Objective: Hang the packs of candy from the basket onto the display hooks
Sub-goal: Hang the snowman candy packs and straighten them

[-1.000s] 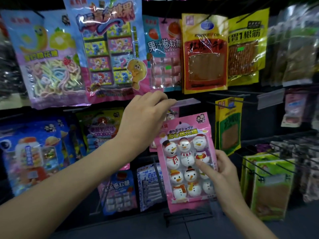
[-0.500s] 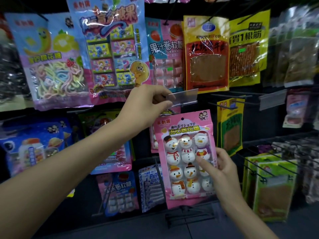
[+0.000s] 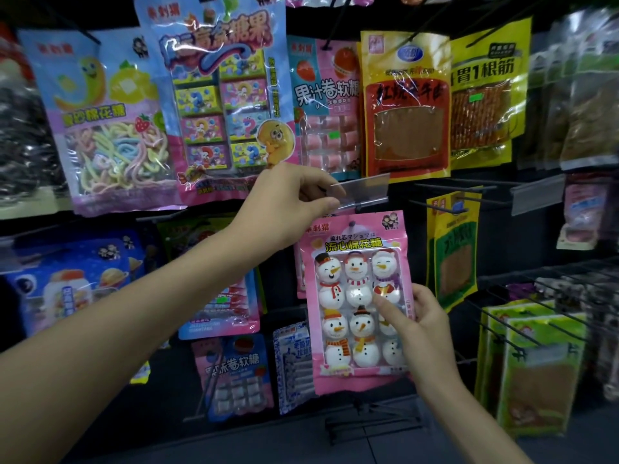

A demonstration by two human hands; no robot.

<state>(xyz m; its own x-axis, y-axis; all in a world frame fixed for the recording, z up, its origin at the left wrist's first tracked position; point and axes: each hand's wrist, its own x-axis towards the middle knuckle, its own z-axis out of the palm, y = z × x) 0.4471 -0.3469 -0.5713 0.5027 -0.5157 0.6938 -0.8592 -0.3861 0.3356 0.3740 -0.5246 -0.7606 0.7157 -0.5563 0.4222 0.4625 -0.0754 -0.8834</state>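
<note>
Hanging in rows on the dark wall rack (image 3: 415, 249) are lots of shiny snack bags. The biggest one, a tall blue plastic pack of little candy boxes (image 3: 214, 105), is just above the left hand's knuckles. A yellow and red flat bag with a brown sheet inside (image 3: 407, 108) hangs up and to the right of the left fingertips. The pink flat plastic pack of white snowman marshmallows (image 3: 355, 296) is upright in front of the rack, between the two hands. Its top edge sits right under the left thumb. The right hand (image 3: 422, 316) grips this pack by its right side, with the thumb pressed on the front over the snowmen and the other fingers curled round behind it. The left hand (image 3: 288, 199) is higher up and pinches the left end of a small clear plastic tag flap (image 3: 363, 190), fingers on top and thumb below. The flap is tipped upward, just above the top of the pack. Thin black wire hooks (image 3: 449, 188) stick out to the right of the flap. You cannot tell if the pack's hole is on a hook.
</note>
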